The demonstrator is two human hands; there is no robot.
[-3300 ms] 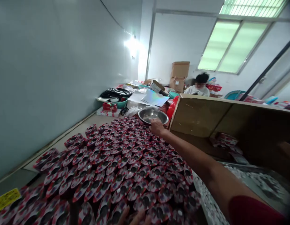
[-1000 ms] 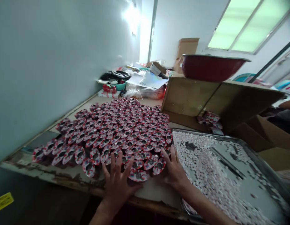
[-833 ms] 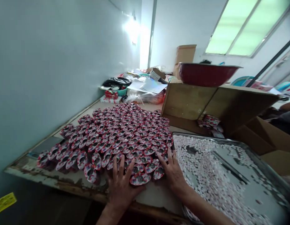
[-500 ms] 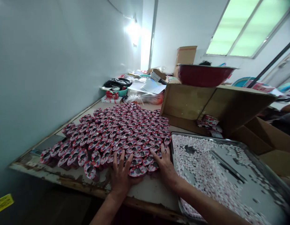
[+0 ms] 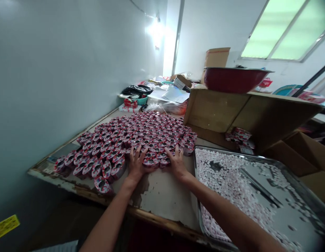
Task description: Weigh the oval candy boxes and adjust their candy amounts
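Observation:
Many small oval boxes (image 5: 141, 134) with a red, white and pink pattern and dark round openings on top stand packed together on the worn table (image 5: 162, 196). My left hand (image 5: 136, 164) rests against the front of the group, fingers spread over the near boxes. To its right, my right hand (image 5: 177, 163) touches the front right part of the group, its fingers spread too. A few front boxes lie between my two hands. At the left front, one box (image 5: 101, 184) stands forward of the others.
A metal tray (image 5: 200, 210) of small whitish pieces, with tweezers (image 5: 260, 185) in it, sits at the right. Behind it are an open cardboard box (image 5: 217, 108) and a dark red basin (image 5: 234, 79). Papers (image 5: 169, 94) and bags lie at the back; a wall (image 5: 59, 70) borders the left.
Both hands have moved forward, away from the table's front edge, and the boxes before them have shifted back. More bare table shows in front. The camera view has shifted slightly.

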